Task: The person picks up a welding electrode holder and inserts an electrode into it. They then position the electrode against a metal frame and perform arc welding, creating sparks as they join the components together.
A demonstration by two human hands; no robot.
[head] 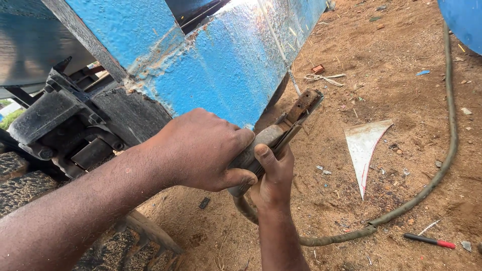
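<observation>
Both my hands grip a welding electrode holder (301,108) with rusty jaws and a grey handle. My left hand (201,150) wraps over the top of the handle. My right hand (273,175) supports it from beneath, thumb pressed on the side. A thin welding rod (281,50) runs from the jaws up along the blue painted metal body (226,65), whose paint is chipped and rusty along one seam. The holder's jaws sit just off the body's lower right corner.
A thick dusty cable (442,170) loops from the handle across the sandy ground. A triangular metal offcut (364,145) lies to the right, a red-and-black marker (429,241) further down. A black bracket (55,115) and a tyre (20,188) sit left; a blue drum (464,20) is top right.
</observation>
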